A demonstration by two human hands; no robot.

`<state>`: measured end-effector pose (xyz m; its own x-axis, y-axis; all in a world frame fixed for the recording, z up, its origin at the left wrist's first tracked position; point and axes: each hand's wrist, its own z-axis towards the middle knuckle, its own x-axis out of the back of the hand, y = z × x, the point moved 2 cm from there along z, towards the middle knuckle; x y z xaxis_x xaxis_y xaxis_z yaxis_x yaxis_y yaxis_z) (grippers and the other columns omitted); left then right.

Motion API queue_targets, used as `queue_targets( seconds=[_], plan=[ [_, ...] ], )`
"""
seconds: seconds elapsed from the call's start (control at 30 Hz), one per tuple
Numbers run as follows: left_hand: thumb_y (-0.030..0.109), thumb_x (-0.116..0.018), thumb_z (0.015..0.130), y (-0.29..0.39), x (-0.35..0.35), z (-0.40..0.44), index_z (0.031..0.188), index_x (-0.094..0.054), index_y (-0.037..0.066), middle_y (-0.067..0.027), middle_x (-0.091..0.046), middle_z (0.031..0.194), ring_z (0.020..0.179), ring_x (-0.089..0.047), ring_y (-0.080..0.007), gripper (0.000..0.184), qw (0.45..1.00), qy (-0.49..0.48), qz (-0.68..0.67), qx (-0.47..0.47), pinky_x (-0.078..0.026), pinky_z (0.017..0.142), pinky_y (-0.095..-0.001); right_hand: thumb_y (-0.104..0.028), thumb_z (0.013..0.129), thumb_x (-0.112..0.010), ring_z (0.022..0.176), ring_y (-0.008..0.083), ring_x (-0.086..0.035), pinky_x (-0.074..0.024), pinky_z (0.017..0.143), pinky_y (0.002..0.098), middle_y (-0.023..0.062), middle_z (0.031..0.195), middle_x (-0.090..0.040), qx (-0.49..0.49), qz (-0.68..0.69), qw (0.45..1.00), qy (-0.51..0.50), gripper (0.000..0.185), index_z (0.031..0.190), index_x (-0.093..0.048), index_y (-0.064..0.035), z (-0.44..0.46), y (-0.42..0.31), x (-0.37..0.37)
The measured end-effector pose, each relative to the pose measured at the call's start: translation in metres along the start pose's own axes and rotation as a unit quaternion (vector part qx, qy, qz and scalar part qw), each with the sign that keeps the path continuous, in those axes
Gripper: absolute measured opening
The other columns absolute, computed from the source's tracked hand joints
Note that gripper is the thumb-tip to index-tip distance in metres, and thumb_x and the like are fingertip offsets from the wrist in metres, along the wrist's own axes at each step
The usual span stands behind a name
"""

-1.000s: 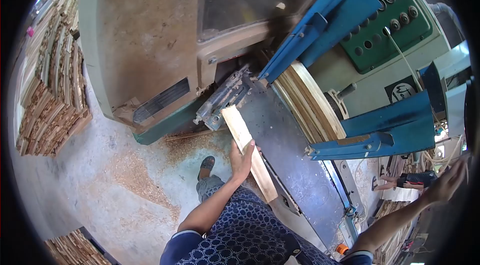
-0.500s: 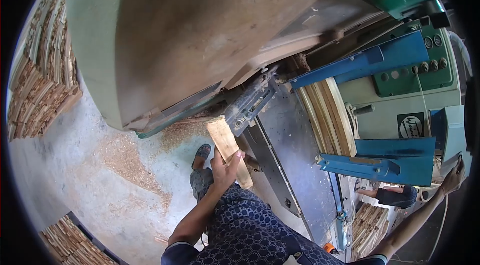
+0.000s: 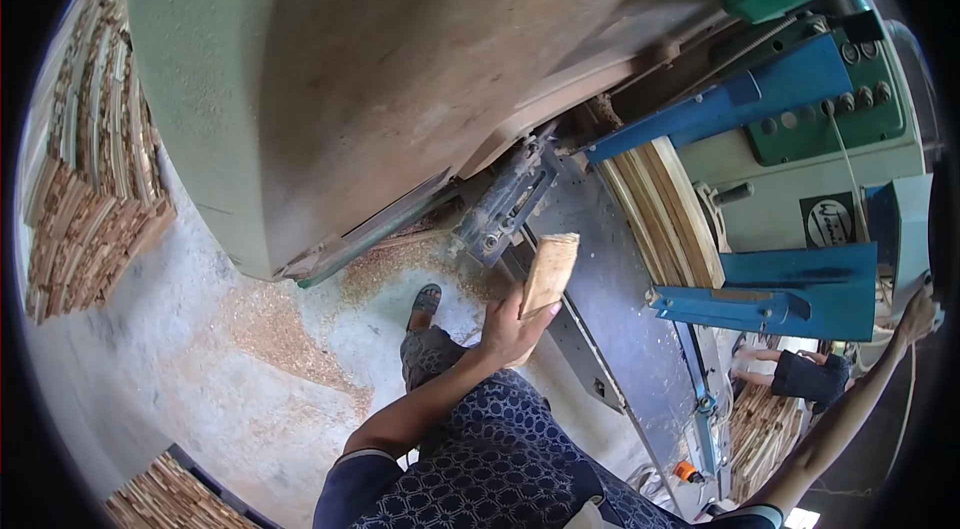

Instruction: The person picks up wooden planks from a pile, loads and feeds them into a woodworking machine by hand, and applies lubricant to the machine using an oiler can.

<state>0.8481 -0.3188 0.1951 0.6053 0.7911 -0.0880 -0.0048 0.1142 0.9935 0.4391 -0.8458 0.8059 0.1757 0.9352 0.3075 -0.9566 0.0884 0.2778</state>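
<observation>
A short pale wooden board (image 3: 550,271) is gripped in my left hand (image 3: 512,329), held tilted over the near edge of the metal machine table (image 3: 625,329). My right hand (image 3: 918,314) reaches far out to the right, at the edge of a pale blue machine part (image 3: 905,229); its fingers look curled, and what they hold is too small to make out. Several curved wooden pieces (image 3: 665,214) lie side by side on the table between two blue metal guides, the upper one (image 3: 730,99) and the lower one (image 3: 735,307).
The large machine housing (image 3: 400,79) fills the upper left. Stacked wood (image 3: 90,219) stands at the left, more (image 3: 170,499) at the bottom left. Wood shavings (image 3: 290,344) cover part of the floor. Another person (image 3: 805,377) is at the right beyond the table. An orange object (image 3: 688,472) sits low right.
The board in my left hand has moved right and turned, its top now leaning right. My right hand has gone from raised in the air to the pale blue machine part. The view has shifted.
</observation>
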Motion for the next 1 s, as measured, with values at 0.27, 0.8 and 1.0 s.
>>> queue_targets(
  seconds=[0.27,0.8,1.0],
  plan=[
    [0.034,-0.074,0.093,0.018,-0.001,-0.007,0.108,-0.058,0.001,-0.0227,-0.071,0.085,0.078,-0.074,-0.0405,0.040,0.997,-0.071,0.007,0.000,-0.058,0.070,-0.0482,-0.039,0.099,-0.051,0.106,0.0475,-0.063,-0.0422,0.102,0.0579,0.0283,0.114,-0.070,0.076,0.072,0.991,0.086,0.049,0.108,-0.075,0.0029,-0.027,-0.065,0.082],
    [0.030,-0.076,0.091,0.025,-0.002,-0.007,0.113,-0.062,-0.001,-0.0225,-0.073,0.097,0.089,-0.074,-0.0392,0.041,0.998,-0.040,0.034,0.024,-0.057,0.077,-0.0450,-0.043,0.091,-0.056,0.110,0.0462,-0.065,-0.0286,0.112,0.0661,0.0255,0.115,-0.072,0.003,0.033,0.999,-0.031,0.047,0.106,-0.078,-0.0033,-0.030,-0.093,0.101],
    [0.035,-0.062,0.105,0.019,-0.041,0.011,0.118,-0.058,-0.005,-0.0151,-0.073,0.103,0.099,-0.069,-0.0199,0.043,0.965,0.000,-0.200,0.168,-0.054,0.087,-0.0342,-0.016,0.102,-0.062,0.130,0.0235,-0.059,-0.0464,0.109,0.0362,0.0138,0.141,-0.062,0.287,0.194,0.936,-0.064,0.040,0.139,-0.062,-0.0029,-0.242,-0.143,0.175]
  ],
)
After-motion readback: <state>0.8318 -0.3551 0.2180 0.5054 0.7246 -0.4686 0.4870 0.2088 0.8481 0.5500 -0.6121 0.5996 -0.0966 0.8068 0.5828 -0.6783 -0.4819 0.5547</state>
